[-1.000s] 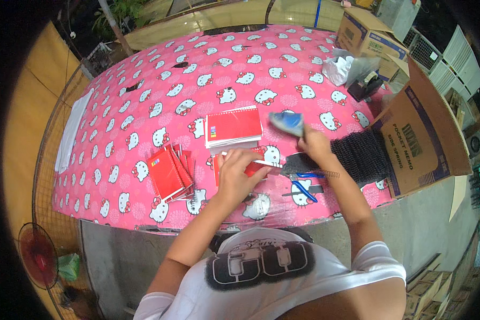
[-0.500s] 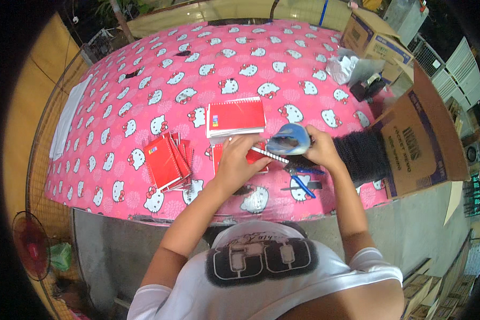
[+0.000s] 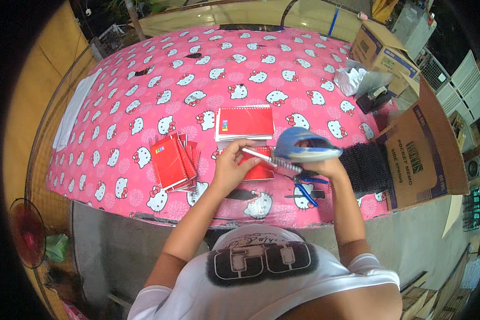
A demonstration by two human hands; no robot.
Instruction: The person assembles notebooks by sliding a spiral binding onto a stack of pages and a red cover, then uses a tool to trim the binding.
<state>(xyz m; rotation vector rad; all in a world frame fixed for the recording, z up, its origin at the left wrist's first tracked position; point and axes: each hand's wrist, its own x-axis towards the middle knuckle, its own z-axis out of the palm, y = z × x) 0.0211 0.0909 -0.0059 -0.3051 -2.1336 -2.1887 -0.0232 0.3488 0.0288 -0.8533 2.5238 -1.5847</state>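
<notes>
My left hand [image 3: 234,162] pinches a notebook [image 3: 259,155] tilted edge-on, its white page edge and a dark spiral along it showing. My right hand [image 3: 325,167] is closed around a blue-and-white rounded handheld tool [image 3: 290,140] with a loop-like opening, whose exact kind I cannot make out. The tool is beside the notebook's spiral end. Beneath the left hand lies another red notebook [image 3: 258,172]. Blue-handled pliers [image 3: 308,196] rest just below the right hand. A stack of red notebooks [image 3: 245,121] sits beyond my hands, and a fanned pile of red notebooks [image 3: 168,161] lies to the left.
A pink patterned cloth [image 3: 117,114] covers the table. At the right, black spiral coils [image 3: 364,168] spill from an open cardboard box [image 3: 418,152]. Farther back stand another carton [image 3: 381,50] and crumpled silvery wrapping [image 3: 350,80]. White cloth [image 3: 76,114] hangs over the left edge.
The blue-and-white tool has turned and shifted slightly right, with its opening now facing another way. The notebook in my left hand is tilted differently, and the whole view has shifted a little.
</notes>
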